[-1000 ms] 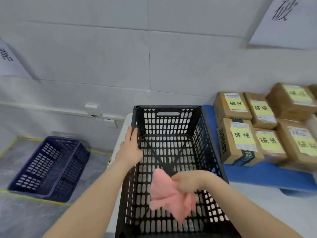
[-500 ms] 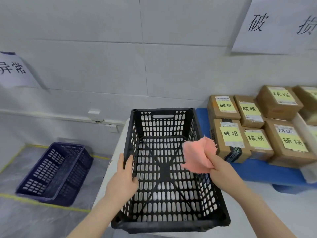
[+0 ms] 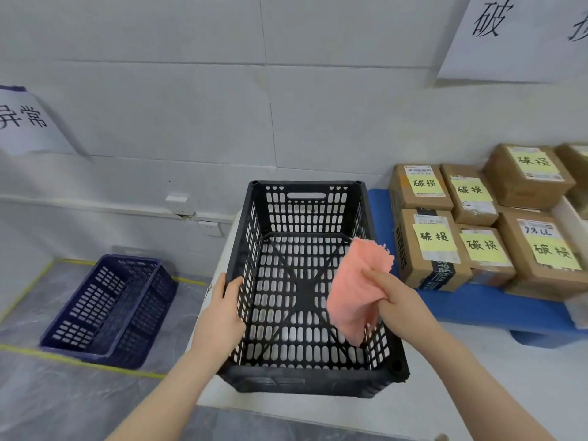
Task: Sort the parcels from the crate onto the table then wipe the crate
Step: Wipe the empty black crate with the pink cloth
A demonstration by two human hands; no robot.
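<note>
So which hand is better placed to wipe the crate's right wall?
The right hand: it grips the pink cloth beside that wall, while the left hand holds the left rim of the crate.

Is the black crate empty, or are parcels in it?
Empty: the black crate shows a bare slotted floor; only the pink cloth in the right hand hangs inside it.

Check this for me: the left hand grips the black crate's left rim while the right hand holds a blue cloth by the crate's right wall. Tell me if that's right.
One detail is off: the cloth is pink, not blue. The head view shows the right hand holding it by the right wall of the black crate, while the left hand grips the left rim.
</note>
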